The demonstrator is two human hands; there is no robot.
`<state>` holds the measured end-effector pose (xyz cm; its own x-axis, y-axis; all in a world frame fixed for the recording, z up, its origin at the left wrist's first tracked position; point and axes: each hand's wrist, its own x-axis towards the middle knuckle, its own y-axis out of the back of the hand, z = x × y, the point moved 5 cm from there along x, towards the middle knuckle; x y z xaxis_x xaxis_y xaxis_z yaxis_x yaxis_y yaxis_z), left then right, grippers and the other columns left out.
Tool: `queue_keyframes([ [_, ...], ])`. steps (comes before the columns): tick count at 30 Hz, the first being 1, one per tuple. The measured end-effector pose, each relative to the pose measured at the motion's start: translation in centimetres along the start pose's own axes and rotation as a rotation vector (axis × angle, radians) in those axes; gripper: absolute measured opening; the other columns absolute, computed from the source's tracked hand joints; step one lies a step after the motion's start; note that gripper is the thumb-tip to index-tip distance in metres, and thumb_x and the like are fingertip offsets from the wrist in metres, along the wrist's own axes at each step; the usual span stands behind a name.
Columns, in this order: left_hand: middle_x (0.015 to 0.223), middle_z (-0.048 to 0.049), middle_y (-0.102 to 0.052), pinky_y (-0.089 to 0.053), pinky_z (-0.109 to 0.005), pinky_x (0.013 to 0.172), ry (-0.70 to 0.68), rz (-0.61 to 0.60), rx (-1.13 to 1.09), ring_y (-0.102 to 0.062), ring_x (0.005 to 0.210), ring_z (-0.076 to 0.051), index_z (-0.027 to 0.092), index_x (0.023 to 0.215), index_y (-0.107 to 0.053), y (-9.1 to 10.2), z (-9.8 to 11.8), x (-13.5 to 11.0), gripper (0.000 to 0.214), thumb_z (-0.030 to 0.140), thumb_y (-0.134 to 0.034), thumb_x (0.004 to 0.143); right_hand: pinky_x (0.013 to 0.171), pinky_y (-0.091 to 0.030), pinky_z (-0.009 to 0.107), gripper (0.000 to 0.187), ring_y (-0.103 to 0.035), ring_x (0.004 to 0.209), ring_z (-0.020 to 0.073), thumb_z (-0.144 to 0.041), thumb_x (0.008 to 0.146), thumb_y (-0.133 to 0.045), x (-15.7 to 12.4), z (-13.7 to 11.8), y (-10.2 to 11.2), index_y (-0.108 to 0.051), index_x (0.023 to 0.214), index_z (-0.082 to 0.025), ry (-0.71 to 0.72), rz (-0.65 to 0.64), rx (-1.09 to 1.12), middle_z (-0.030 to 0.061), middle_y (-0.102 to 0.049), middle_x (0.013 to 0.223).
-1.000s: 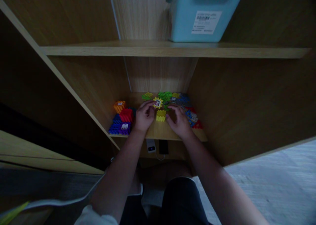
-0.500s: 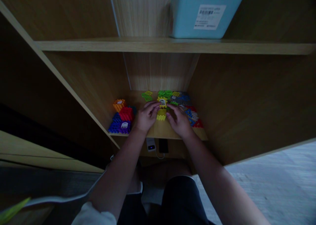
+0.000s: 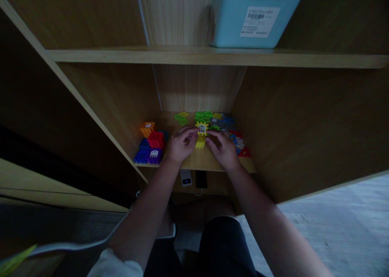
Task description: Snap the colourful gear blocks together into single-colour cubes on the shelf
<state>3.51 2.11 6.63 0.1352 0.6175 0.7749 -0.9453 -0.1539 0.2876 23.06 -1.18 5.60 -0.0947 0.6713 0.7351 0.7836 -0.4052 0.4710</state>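
2 hands: left hand [image 3: 181,144], right hand [image 3: 224,149]. 1 blue bin [image 3: 252,15] at 1 o'clock. 2 yellow blocks [image 3: 202,128] at center. 2 gadgets [image 3: 186,178] at 6. Other blocks [image 3: 152,145] too many to count.

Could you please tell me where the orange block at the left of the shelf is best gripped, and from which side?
Probably by the top edges of the orange block, coming from above and the right: the shelf wall crowds its left and the red block sits in front. The left hand and right hand pinch the yellow window tile.

window piece [image 3: 202,128] now upright, above yellow block [image 3: 199,144]
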Motion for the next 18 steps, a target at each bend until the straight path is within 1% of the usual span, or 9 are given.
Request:
queue_keyframes([
  [3, 0.112, -0.0083, -0.082, -0.068, -0.030, 0.080, 0.065, -0.026, -0.076, -0.081, 0.093, -0.019, 0.023, 0.111, -0.080, -0.4, -0.6, -0.2, 0.018, 0.032, -0.066, 0.103, 0.113, -0.056, 0.055, 0.021, -0.069, 0.128, 0.0302, -0.039, 0.105, -0.069, 0.1, 0.1, 0.1, -0.073, 0.124, -0.033, -0.013, 0.021, 0.026, 0.0083, -0.074, 0.134],
  [6, 0.101, -0.0067, -0.084, -0.067, -0.028, 0.073, 0.187, -0.068, -0.150, -0.082, 0.084, -0.019, 0.023, 0.115, -0.078, -1.0, -1.5, -0.6, 0.021, 0.036, -0.068, 0.102, 0.119, -0.053, 0.056, 0.020, -0.065, 0.139, 0.0300, -0.040, 0.104, -0.069, 0.1, 0.3, 0.1, -0.072, 0.123, -0.033, -0.019, 0.035, 0.064, 0.0085, -0.068, 0.147],
  [9, 0.097, -0.0063, -0.085, -0.066, -0.029, 0.072, 0.242, -0.088, -0.183, -0.083, 0.084, -0.020, 0.022, 0.115, -0.077, -1.3, -1.7, -0.8, 0.024, 0.039, -0.070, 0.100, 0.117, -0.054, 0.054, 0.016, -0.068, 0.135, 0.0280, -0.039, 0.107, -0.065, 0.1, 0.4, -0.2, -0.073, 0.119, -0.033, -0.016, -0.004, 0.112, 0.0070, -0.072, 0.142],
  [11, 0.099, -0.0066, -0.085, -0.067, -0.029, 0.073, 0.248, -0.092, -0.182, -0.083, 0.086, -0.020, 0.022, 0.113, -0.077, -1.3, -1.7, -0.8, 0.024, 0.042, -0.071, 0.100, 0.116, -0.056, 0.053, 0.015, -0.071, 0.131, 0.0277, -0.040, 0.107, -0.064, 0.0, 0.5, -0.4, -0.073, 0.117, -0.033, -0.035, -0.020, 0.124, 0.0065, -0.074, 0.139],
  [14, 0.097, -0.0062, -0.085, -0.067, -0.030, 0.074, 0.252, -0.091, -0.176, -0.083, 0.086, -0.020, 0.023, 0.110, -0.077, -1.3, -1.7, -0.8, 0.024, 0.043, -0.071, 0.099, 0.116, -0.055, 0.054, 0.016, -0.070, 0.132, 0.0286, -0.042, 0.106, -0.065, 0.0, 0.8, -0.4, -0.072, 0.118, -0.033, -0.074, -0.005, 0.129, 0.0070, -0.073, 0.142],
  [16, 0.096, -0.0061, -0.085, -0.067, -0.030, 0.073, 0.245, -0.083, -0.185, -0.083, 0.085, -0.020, 0.022, 0.110, -0.077, -1.3, -1.7, -0.7, 0.024, 0.043, -0.071, 0.099, 0.115, -0.056, 0.053, 0.017, -0.070, 0.131, 0.0287, -0.043, 0.106, -0.065, 0.0, 0.9, -0.5, -0.072, 0.118, -0.033, -0.090, 0.003, 0.132, 0.0069, -0.074, 0.140],
  [18, 0.096, -0.0061, -0.085, -0.067, -0.030, 0.073, 0.233, -0.076, -0.193, -0.083, 0.083, -0.020, 0.022, 0.110, -0.077, -1.2, -1.6, -0.7, 0.023, 0.041, -0.071, 0.100, 0.112, -0.057, 0.051, 0.017, -0.072, 0.126, 0.0282, -0.044, 0.105, -0.066, 0.0, 1.0, -0.5, -0.072, 0.116, -0.033, -0.094, -0.001, 0.131, 0.0065, -0.076, 0.135],
])
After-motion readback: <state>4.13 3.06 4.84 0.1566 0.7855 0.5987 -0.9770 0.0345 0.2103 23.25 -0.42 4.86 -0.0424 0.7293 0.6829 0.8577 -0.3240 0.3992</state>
